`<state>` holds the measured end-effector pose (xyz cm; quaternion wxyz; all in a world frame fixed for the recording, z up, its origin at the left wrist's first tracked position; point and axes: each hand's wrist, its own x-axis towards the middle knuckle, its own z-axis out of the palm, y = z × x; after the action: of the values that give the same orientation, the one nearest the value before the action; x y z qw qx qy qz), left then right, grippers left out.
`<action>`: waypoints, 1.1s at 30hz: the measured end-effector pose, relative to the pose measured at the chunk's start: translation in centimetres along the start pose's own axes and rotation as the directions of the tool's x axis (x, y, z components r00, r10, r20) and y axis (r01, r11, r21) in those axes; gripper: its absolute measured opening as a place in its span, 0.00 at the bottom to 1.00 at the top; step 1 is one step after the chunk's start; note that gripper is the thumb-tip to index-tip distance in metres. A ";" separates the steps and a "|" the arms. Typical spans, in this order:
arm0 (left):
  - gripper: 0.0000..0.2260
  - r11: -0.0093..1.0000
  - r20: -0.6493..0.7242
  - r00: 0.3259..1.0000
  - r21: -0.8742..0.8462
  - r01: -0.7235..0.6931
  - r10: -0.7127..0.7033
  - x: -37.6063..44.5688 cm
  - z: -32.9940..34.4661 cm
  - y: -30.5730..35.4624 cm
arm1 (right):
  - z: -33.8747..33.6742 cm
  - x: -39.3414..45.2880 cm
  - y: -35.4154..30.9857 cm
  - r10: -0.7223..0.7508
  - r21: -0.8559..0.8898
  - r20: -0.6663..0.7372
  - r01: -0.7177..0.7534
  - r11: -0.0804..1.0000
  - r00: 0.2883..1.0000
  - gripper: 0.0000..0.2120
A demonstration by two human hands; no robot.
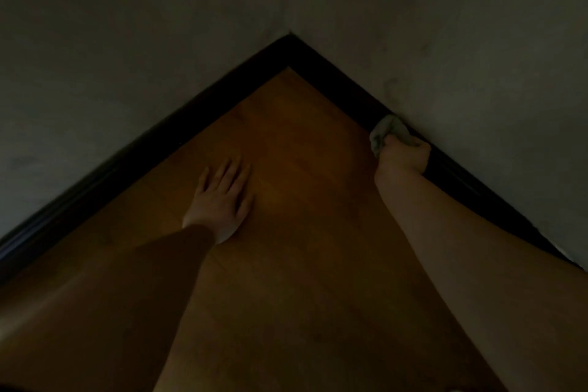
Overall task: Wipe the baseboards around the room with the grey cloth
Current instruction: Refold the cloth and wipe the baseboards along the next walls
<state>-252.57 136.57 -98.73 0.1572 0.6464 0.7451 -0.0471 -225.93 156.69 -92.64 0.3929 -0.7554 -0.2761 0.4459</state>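
Cloth on the baseboard near the room corner
Right hand [405, 153] grips the grey cloth [386, 132] against the right baseboard [337, 79]; left hand [224, 197] lies spread flat on the floor [302, 200].

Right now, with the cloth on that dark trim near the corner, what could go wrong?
The grey cloth is bunched in the right hand, so it may skip parts of the dark baseboard and miss the corner joint. The room is dim, so missed dust would be hard to spot. The left hand lies flat on the wooden floor and could slip.
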 end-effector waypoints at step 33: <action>0.62 0.988 0.266 0.951 -0.049 -0.148 0.156 -2.2 1.2 12.8 | -5.1 0.5 0.7 -0.084 -0.173 -0.090 0.068 0.983 0.992 0.18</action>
<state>-239.56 136.19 -97.52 0.2694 0.6871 0.6655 -0.1117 -221.13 154.91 -91.93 0.3568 -0.7956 -0.3225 0.3684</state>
